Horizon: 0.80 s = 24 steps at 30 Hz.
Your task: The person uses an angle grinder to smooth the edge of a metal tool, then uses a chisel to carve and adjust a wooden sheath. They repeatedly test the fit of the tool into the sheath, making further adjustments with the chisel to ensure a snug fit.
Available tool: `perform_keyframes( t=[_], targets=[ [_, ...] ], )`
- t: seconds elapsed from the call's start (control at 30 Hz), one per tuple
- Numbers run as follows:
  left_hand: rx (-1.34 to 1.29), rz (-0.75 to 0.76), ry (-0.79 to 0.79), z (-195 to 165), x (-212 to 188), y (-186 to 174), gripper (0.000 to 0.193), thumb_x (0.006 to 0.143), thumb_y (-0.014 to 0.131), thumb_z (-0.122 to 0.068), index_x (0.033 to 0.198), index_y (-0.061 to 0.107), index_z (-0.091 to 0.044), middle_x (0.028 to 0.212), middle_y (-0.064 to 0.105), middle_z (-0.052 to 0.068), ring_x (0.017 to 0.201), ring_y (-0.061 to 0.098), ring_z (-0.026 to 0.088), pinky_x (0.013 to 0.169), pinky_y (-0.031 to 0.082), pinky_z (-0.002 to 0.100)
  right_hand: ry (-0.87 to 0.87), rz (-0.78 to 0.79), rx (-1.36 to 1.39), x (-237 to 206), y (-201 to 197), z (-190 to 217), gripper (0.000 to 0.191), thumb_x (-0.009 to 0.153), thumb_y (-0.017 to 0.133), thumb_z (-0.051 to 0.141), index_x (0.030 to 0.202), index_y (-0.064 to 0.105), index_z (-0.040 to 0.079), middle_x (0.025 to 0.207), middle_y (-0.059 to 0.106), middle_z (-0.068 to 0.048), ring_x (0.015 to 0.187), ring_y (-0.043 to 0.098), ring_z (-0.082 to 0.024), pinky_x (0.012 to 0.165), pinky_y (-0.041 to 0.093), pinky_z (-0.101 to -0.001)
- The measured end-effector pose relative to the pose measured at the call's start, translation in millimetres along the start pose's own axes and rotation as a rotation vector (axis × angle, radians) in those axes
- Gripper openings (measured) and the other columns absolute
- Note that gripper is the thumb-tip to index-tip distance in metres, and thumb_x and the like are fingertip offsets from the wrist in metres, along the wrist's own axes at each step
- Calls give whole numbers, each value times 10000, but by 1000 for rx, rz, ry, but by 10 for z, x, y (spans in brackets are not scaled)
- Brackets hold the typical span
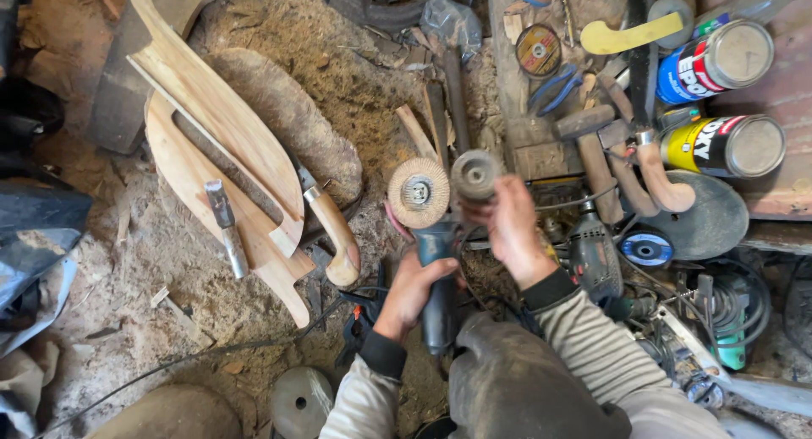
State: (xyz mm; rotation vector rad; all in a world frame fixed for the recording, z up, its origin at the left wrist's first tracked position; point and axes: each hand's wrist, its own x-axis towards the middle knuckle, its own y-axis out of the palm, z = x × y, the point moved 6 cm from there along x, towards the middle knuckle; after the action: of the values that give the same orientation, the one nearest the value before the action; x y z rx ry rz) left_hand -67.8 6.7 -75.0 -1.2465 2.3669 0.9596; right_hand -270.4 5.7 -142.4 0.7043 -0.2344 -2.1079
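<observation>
Left hand [412, 288] is clenched around the angle grinder [436, 274] body. A worn flap disc [474, 175] is gripped by the right hand [510, 227], just beside the grinder's mounted flap wheel [418, 192].

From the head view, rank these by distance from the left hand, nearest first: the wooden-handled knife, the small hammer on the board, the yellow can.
Measured from the left hand, which grips the angle grinder:
1. Wooden-handled knife, just to its left on the sawdust.
2. Small hammer, farther left, lying on the wooden board.
3. Yellow can, far off at the upper right, on its side.

Knife [331, 227] right of boards [222, 143]; cans [719, 101] far right
</observation>
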Motion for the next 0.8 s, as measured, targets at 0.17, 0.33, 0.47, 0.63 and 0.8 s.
perform_keyframes(
  t=[0.17, 0.33, 0.47, 0.63, 0.8],
  targets=[
    [-192, 288, -80, 234, -12, 248, 522, 909, 641, -263, 1327, 539, 32, 982, 703, 158, 789, 740, 253, 748, 606, 365, 217, 121, 201, -276, 118, -284, 444, 1031, 468, 307, 1436, 541, 140, 1255, 734, -69, 1038, 719, -205, 874, 596, -369],
    [-287, 291, -219, 400, 45, 428, 589, 1022, 579, -427, 1258, 578, 112, 1001, 720, 236, 784, 743, 323, 734, 605, 424, 507, 157, 277, -502, 119, -105, 666, 1018, 363, 549, 1288, 620, -3, 1072, 733, -214, 860, 742, -332, 772, 616, -473],
    [750, -261, 206, 86, -215, 348, 494, 1080, 589, -475, 1189, 703, -6, 1003, 743, 206, 891, 758, 368, 844, 593, 432, 376, 312, 381, -561, 97, -11, 602, 1047, 380, 509, 1288, 625, 15, 1101, 737, -211, 894, 735, -350, 794, 608, -497],
    [1158, -326, 882, -644, -618, 518, 688, 944, 702, -407, 1460, 470, -15, 1512, 447, 294, 1279, 519, 482, 1057, 471, 506, 431, 86, 385, -710, -163, -138, 498, 1107, 352, 390, 1331, 617, 33, 1251, 708, -138, 1118, 692, -273, 1003, 556, -438],
    [1216, 46, 904, -1221, -238, 951, 738, 896, 728, -396, 1490, 483, -33, 1471, 470, 246, 1178, 520, 439, 1029, 473, 496, 485, 186, 443, -819, -140, 214, 537, 1121, 353, 470, 1351, 605, 56, 1277, 690, -124, 1130, 674, -276, 992, 523, -458]
  ],
)
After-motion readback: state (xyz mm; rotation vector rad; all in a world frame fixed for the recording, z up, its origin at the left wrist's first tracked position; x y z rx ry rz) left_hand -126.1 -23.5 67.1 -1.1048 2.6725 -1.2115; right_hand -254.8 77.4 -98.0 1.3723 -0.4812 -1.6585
